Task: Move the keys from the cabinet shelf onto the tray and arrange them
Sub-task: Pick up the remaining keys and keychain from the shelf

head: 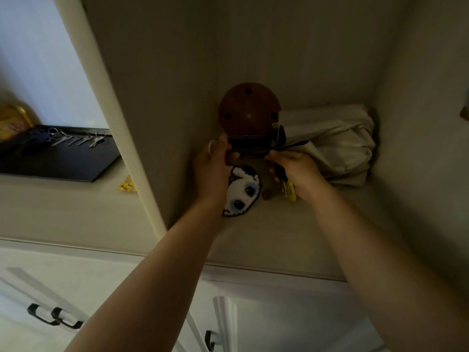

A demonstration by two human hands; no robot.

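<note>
Both my hands reach deep into the dim cabinet shelf (266,237). My right hand (297,171) is closed around a bunch of keys with a yellow tag (290,190) that hangs below the fist. My left hand (212,163) pinches the edge of a dark flat pouch (251,146) at the back of the shelf. A black-and-white beaded charm with blue eyes (242,191) lies just under my left hand. To the left, outside the cabinet, the black tray (76,166) holds several silver keys (76,139) laid in a row.
A round brown wooden disc (250,110) leans against the cabinet's back wall. A bundled white cloth (337,146) fills the right rear of the shelf. A yellow wrapper (128,185) lies on the counter by the tray. Drawer handles (54,317) show below.
</note>
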